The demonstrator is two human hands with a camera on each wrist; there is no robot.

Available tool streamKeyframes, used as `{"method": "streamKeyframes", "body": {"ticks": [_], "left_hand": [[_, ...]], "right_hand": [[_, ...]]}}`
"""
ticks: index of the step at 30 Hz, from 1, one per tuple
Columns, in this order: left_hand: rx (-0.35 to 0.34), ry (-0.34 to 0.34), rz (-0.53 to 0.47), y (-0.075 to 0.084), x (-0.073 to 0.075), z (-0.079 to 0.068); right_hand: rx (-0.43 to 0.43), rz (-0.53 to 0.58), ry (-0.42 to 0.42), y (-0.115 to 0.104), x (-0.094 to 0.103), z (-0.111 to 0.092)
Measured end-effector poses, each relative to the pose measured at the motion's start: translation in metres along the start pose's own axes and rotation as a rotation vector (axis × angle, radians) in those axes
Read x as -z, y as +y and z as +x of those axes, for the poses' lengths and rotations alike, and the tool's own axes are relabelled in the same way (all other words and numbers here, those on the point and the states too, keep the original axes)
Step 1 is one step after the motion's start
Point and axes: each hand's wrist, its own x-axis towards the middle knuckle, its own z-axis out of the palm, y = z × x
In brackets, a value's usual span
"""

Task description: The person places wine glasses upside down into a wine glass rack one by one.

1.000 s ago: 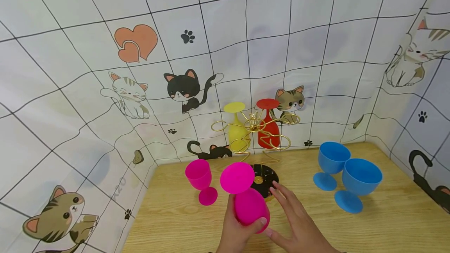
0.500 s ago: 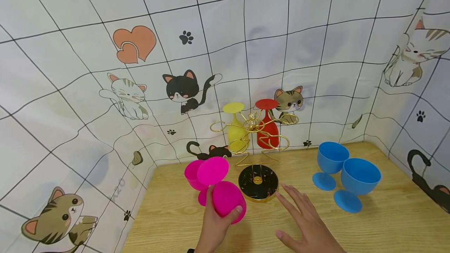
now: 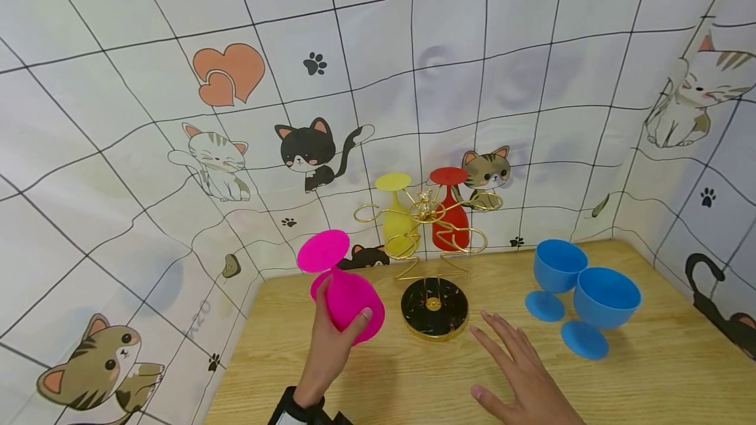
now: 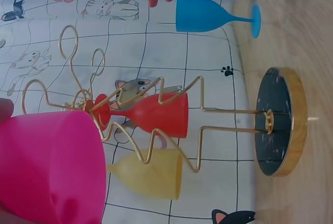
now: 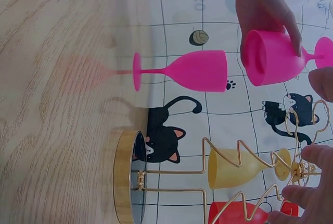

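My left hand (image 3: 327, 349) holds a bright pink plastic goblet (image 3: 357, 300) upside down by its bowl, foot uppermost. In the right wrist view, a second pink goblet (image 5: 200, 71) stands upright on the table below it; the held one mostly covers it in the head view. A gold wire goblet rack (image 3: 434, 307) with a round black base stands in the middle. From its back loops hang a yellow goblet (image 3: 400, 231) and a red goblet (image 3: 450, 228), both bowl down. My right hand (image 3: 522, 372), fingers spread, hovers right of the rack's base, holding nothing.
Two blue goblets (image 3: 608, 297) stand upright side by side at the right of the wooden table (image 3: 449, 392). Behind and to both sides rises a white gridded cloth (image 3: 455, 97) printed with cats. Other wire loops (image 3: 369, 212) stick out at the rack's top.
My left hand has carried the inverted pink goblet leftward and upward, away from the rack's base and in front of the standing pink goblet. My right hand has drawn slightly right, apart from the goblet.
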Motion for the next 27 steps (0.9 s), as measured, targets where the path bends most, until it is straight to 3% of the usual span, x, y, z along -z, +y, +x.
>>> {"method": "streamKeyframes", "body": {"ticks": [16,27], "left_hand": [[-0.018,-0.011,0.03,0.002,0.02,0.051],[-0.018,0.012,0.061,0.001,0.019,0.082]], "right_hand": [[-0.014,0.012,0.003,0.006,0.0,-0.003],[-0.026,0.02,0.01,0.01,0.001,-0.006]]}}
